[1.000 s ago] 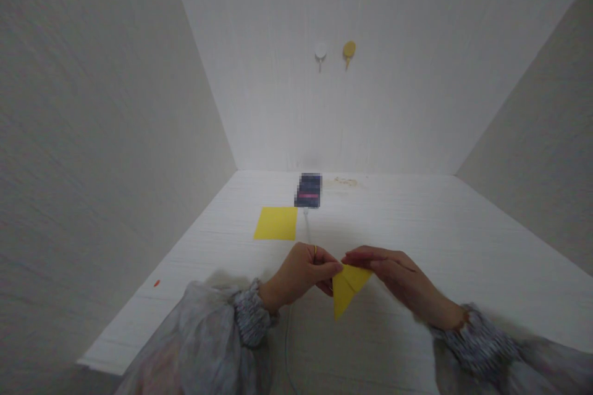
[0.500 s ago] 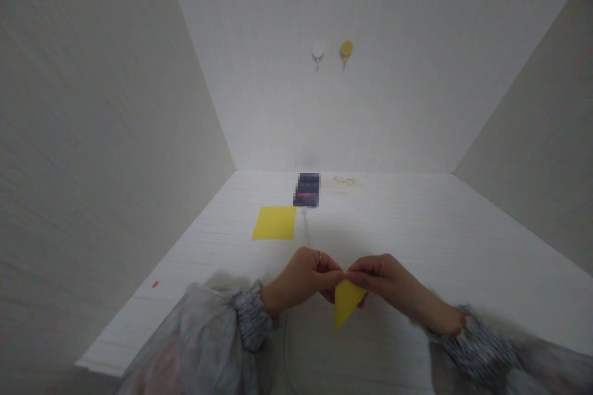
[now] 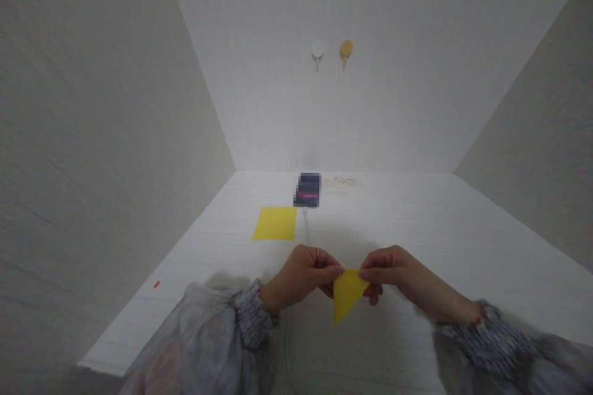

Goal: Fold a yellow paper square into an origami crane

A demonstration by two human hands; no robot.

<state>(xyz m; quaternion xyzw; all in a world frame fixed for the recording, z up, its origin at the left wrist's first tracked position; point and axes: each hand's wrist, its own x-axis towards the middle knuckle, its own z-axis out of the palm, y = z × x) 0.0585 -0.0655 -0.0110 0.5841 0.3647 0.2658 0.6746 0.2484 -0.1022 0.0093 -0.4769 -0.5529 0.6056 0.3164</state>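
Observation:
Between my two hands is a folded piece of yellow paper (image 3: 347,291), a triangle with its point hanging down. My left hand (image 3: 311,271) wears a gold ring and pinches the paper's upper left corner between thumb and fingers. On the other side, my right hand (image 3: 388,268) pinches the upper right corner, its lower fingers partly behind the paper. A flat yellow paper square (image 3: 275,223) lies on the white table beyond my left hand.
A phone-like dark device (image 3: 308,190), blurred out, sits near the back wall with a white cable (image 3: 306,225) running toward me. Two hooks, one white (image 3: 317,50) and one gold (image 3: 346,49), are on the wall. A small red bit (image 3: 156,284) lies at left.
My right hand has slid right, away from my left hand, and grips the paper farther along. More of the paper's top edge shows between them.

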